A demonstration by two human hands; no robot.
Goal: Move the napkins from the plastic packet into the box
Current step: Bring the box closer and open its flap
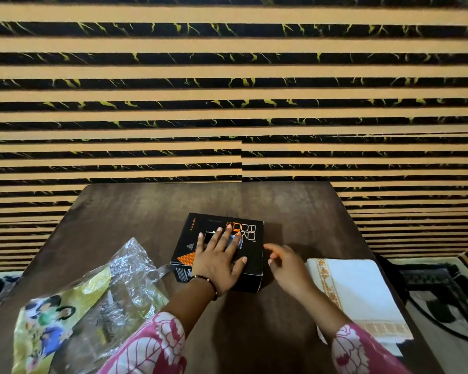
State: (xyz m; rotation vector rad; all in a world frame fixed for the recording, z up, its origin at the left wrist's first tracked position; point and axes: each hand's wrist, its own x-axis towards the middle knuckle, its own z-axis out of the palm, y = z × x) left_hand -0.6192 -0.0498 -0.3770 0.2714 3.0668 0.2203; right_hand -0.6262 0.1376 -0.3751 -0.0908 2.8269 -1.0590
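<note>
A black box (250, 238) with orange print lies closed on the brown table (146, 211), in the middle. My left hand (219, 257) rests flat on its lid, fingers spread. Just right of the box, my right hand (287, 263) hovers with its fingers loosely curled, holding nothing. A crumpled plastic packet (92, 300), clear with a yellow-green printed part, lies at the front left of the table. A stack of white napkins (360, 295) with an orange patterned border sits on the table's right side, beside my right forearm.
The table's far edge meets a wall of tan and black horizontal stripes (227, 103). A patterned rug (443, 292) covers the floor to the right of the table. More floor shows at the left edge.
</note>
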